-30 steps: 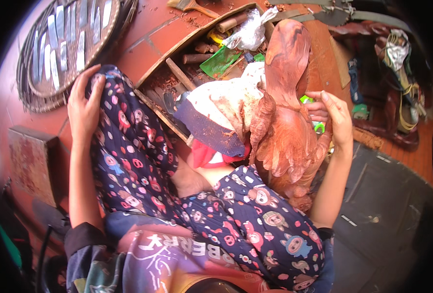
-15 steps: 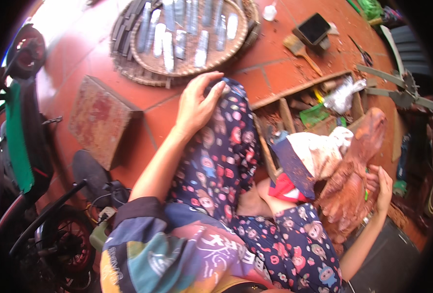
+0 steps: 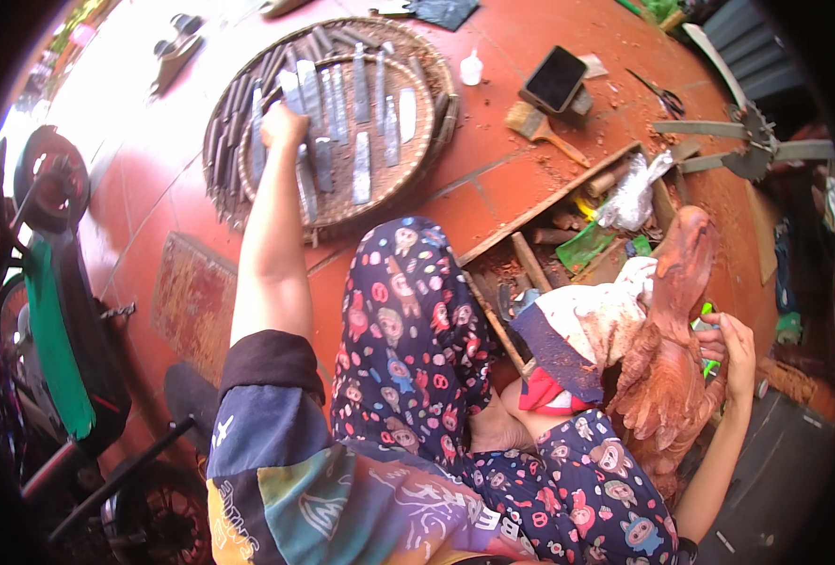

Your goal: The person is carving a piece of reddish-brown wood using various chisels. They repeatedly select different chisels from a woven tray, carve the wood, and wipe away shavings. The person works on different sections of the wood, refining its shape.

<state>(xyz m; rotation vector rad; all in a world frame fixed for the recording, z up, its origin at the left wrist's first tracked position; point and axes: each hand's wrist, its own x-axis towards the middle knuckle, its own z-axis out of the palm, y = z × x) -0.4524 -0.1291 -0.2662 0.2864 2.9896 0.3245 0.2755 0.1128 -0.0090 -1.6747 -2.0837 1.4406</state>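
Observation:
My left hand [image 3: 284,125] reaches over a round woven tray [image 3: 416,155] with its fingers closed among flat steel carving blades [image 3: 362,165]; what it grips is hidden. By my right thigh stands a reddish-brown wood carving [image 3: 667,363], rough and ridged below with a smoother rounded top. My right hand [image 3: 733,353] is beside the carving's right side, its fingers bent around a bright green object [image 3: 709,331] whose kind I cannot make out. A stained white cloth [image 3: 592,325] with dark blue and red parts lies against the carving's left side.
A wooden box [image 3: 549,221] of scraps and a plastic bag sits ahead of my knees. Beyond it lie a brush [image 3: 545,132], a phone [image 3: 556,80] and scissors [image 3: 658,92]. A wooden block [image 3: 192,297] and a motorbike [image 3: 55,320] are on the left.
My left hand has left my knee and reached forward to the blade tray. My right hand has risen slightly, and more of the green object shows. The view has shifted.

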